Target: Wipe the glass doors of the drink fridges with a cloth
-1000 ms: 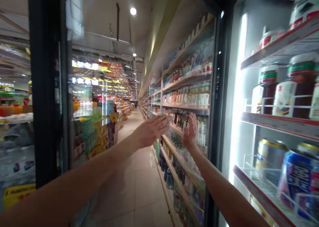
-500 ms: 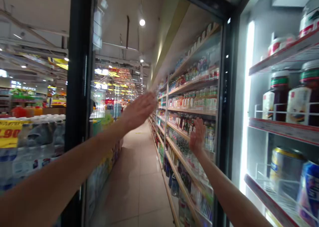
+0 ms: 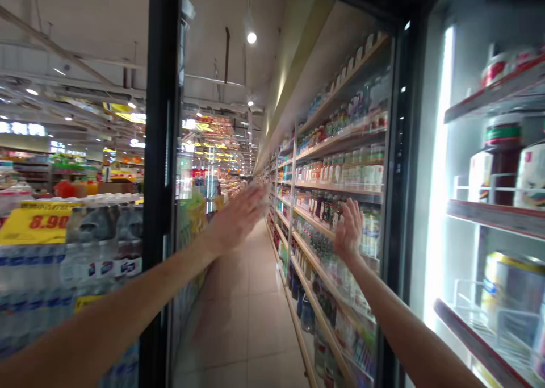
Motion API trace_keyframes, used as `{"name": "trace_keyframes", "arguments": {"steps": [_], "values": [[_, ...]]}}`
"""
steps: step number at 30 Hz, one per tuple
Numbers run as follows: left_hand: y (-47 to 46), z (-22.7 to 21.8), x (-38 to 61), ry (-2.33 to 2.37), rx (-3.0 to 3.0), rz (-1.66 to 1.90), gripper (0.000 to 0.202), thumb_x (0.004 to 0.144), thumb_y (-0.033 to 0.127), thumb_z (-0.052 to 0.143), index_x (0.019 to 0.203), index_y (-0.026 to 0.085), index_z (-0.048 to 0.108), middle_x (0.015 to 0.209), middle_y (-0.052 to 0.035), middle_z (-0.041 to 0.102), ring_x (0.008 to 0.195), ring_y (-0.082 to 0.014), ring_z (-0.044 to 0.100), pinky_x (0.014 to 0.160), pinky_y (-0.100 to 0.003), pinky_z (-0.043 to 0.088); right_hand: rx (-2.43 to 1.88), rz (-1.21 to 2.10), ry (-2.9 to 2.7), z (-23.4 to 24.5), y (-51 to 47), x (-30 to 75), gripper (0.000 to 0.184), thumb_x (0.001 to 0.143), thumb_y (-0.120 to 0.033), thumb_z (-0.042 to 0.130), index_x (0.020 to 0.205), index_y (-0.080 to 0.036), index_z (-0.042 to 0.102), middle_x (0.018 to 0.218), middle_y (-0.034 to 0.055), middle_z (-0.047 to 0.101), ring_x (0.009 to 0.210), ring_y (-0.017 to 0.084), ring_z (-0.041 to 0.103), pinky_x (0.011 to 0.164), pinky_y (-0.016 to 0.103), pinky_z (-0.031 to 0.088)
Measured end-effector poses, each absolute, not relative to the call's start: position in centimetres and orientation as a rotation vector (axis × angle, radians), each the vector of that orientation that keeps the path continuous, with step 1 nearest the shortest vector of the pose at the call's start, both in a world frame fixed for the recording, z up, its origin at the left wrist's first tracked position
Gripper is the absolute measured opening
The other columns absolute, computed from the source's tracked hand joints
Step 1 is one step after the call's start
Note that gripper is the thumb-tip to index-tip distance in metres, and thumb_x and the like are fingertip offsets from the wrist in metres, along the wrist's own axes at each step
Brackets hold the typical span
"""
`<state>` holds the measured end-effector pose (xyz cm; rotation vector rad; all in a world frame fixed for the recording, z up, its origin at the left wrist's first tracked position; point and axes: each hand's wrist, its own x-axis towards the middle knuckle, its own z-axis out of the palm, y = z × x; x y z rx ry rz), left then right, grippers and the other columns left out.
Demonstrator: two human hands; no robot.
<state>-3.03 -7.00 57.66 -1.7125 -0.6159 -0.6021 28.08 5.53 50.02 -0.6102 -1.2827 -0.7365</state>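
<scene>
A glass cooler door [image 3: 160, 121] with a black frame stands open in front of me, and the aisle shows in its pane. My left hand [image 3: 236, 217] reaches across the pane, fingers stretched out and held flat, smeared by motion. Farther right, near the door's hinge side, my right hand [image 3: 348, 229] is raised with its fingers apart. Neither hand holds anything. Whether either palm touches the glass I cannot tell.
At right, the lit cooler has wire-fronted shelves [image 3: 496, 217] with dark bottles [image 3: 502, 161] and a large can [image 3: 508, 286]. Packs of bottled water [image 3: 34, 274] under a yellow price sign [image 3: 36, 223] stand at left. Long drink shelves [image 3: 336, 189] show in the glass.
My view has turned a little left, so the door and cooler sit farther right. My left hand has moved slightly lower across the pane. The right hand stays raised before the glass.
</scene>
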Motion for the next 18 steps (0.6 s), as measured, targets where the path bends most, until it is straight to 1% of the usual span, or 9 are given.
{"name": "trace_keyframes", "arguments": {"steps": [2, 3, 5, 7, 9, 11, 14, 16, 18], "values": [[-7.4, 56.4, -3.5, -0.481, -1.835, -0.418, 0.036, 0.089, 0.014, 0.041, 0.123, 0.018, 0.05, 0.144, -0.0085, 0.04, 0.14, -0.0191, 0.02, 0.111, -0.038, 0.032, -0.614, -0.732, -1.285, 50.0, 5.5, 28.1, 0.045, 0.09, -0.03, 0.031, 0.131, -0.02, 0.046, 0.14, 0.0135, 0.045, 0.137, 0.026, 0.032, 0.108, 0.056, 0.026], [-7.6, 56.3, -3.9, -0.462, -1.853, -0.388, 0.037, 0.089, 0.013, 0.041, 0.124, 0.02, 0.05, 0.143, -0.0074, 0.041, 0.14, -0.0183, 0.021, 0.111, -0.037, 0.033, -0.62, -0.727, -1.288, 50.0, 5.5, 28.1, 0.045, 0.09, -0.029, 0.031, 0.131, -0.02, 0.046, 0.14, 0.0131, 0.045, 0.137, 0.026, 0.032, 0.108, 0.057, 0.026], [-8.0, 57.0, -4.8, -0.579, -1.77, -0.519, 0.039, 0.088, 0.013, 0.041, 0.126, 0.021, 0.048, 0.144, -0.0077, 0.04, 0.14, -0.0191, 0.02, 0.111, -0.039, 0.033, -0.624, -0.725, -1.297, 50.1, 5.4, 28.1, 0.045, 0.089, -0.029, 0.031, 0.131, -0.02, 0.045, 0.141, 0.0129, 0.044, 0.137, 0.027, 0.032, 0.107, 0.058, 0.026], [-8.3, 57.6, -5.9, -0.781, -1.587, -0.772, 0.044, 0.087, 0.015, 0.043, 0.131, 0.021, 0.043, 0.148, -0.0109, 0.032, 0.141, -0.023, 0.017, 0.111, -0.045, 0.032, -0.622, -0.724, -1.299, 50.1, 5.3, 28.1, 0.045, 0.089, -0.029, 0.032, 0.131, -0.02, 0.046, 0.141, 0.0132, 0.044, 0.137, 0.027, 0.031, 0.107, 0.058, 0.025], [-8.5, 56.2, -6.7, -0.875, -1.495, -0.893, 0.05, 0.086, 0.016, 0.046, 0.135, 0.021, 0.038, 0.151, -0.0127, 0.026, 0.142, -0.0258, 0.014, 0.111, -0.05, 0.031, -0.619, -0.721, -1.299, 50.1, 5.3, 28.1, 0.045, 0.089, -0.029, 0.032, 0.13, -0.019, 0.046, 0.141, 0.0134, 0.044, 0.137, 0.027, 0.031, 0.108, 0.058, 0.025], [-8.7, 52.3, -7.3, -0.791, -1.605, -0.797, 0.052, 0.085, 0.014, 0.046, 0.136, 0.023, 0.037, 0.15, -0.0112, 0.028, 0.141, -0.0244, 0.015, 0.111, -0.048, 0.031, -0.618, -0.714, -1.302, 50.1, 5.3, 28.1, 0.045, 0.089, -0.029, 0.032, 0.13, -0.019, 0.046, 0.141, 0.0135, 0.044, 0.137, 0.027, 0.031, 0.108, 0.058, 0.025], [-9.0, 46.2, -7.7, -0.515, -1.946, -0.385, 0.043, 0.086, 0.015, 0.045, 0.128, 0.026, 0.047, 0.145, -0.0031, 0.039, 0.138, -0.0143, 0.027, 0.112, -0.034, 0.032, -0.622, -0.719, -1.309, 50.1, 5.4, 28.0, 0.044, 0.089, -0.029, 0.032, 0.129, -0.018, 0.047, 0.141, 0.014, 0.044, 0.137, 0.027, 0.03, 0.108, 0.058, 0.025], [-9.1, 44.9, -7.7, -0.411, -2.019, -0.286, 0.036, 0.087, 0.017, 0.044, 0.122, 0.025, 0.052, 0.141, -0.0013, 0.045, 0.135, -0.0123, 0.032, 0.112, -0.03, 0.031, -0.625, -0.729, -1.304, 50.1, 5.4, 28.0, 0.043, 0.089, -0.029, 0.033, 0.128, -0.018, 0.048, 0.141, 0.0145, 0.045, 0.137, 0.027, 0.031, 0.108, 0.057, 0.025], [-9.0, 46.1, -7.3, -0.489, -1.99, -0.347, 0.038, 0.088, 0.015, 0.042, 0.124, 0.023, 0.051, 0.14, -0.0038, 0.046, 0.134, -0.0136, 0.034, 0.112, -0.032, 0.03, -0.623, -0.742, -1.299, 50.0, 5.4, 28.0, 0.043, 0.089, -0.029, 0.033, 0.128, -0.018, 0.048, 0.14, 0.0145, 0.045, 0.137, 0.027, 0.031, 0.108, 0.057, 0.025]]}}
